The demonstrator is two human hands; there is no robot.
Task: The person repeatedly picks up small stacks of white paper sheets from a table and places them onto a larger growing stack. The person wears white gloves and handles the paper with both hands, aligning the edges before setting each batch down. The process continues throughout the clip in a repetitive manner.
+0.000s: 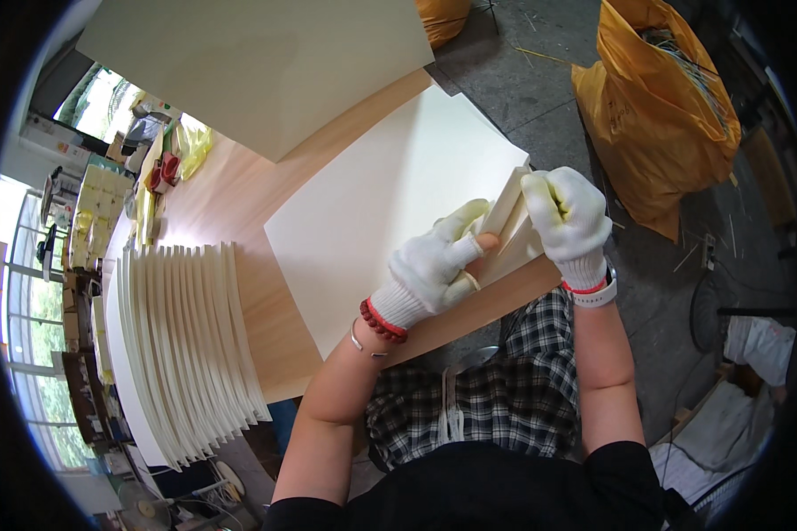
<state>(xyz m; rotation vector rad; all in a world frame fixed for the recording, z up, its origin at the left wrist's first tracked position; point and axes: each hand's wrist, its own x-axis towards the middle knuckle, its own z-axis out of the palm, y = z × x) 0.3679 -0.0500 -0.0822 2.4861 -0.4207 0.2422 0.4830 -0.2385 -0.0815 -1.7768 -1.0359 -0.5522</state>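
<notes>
In the head view, faint dark writing, too small to read, marks the orange sack point(638, 146) far out at two o'clock. Nearer centre, also toward two o'clock, is a narrow off-white strip point(506, 196) — straight-edged and tilted — near one edge of a large white sheet point(381, 203); whether they are joined cannot be told. The gloved left hand point(431, 264), one fingertip bare, holds the strip's lower end; the right hand point(565, 212) makes a fist at its upper end, the grip inside hidden.
</notes>
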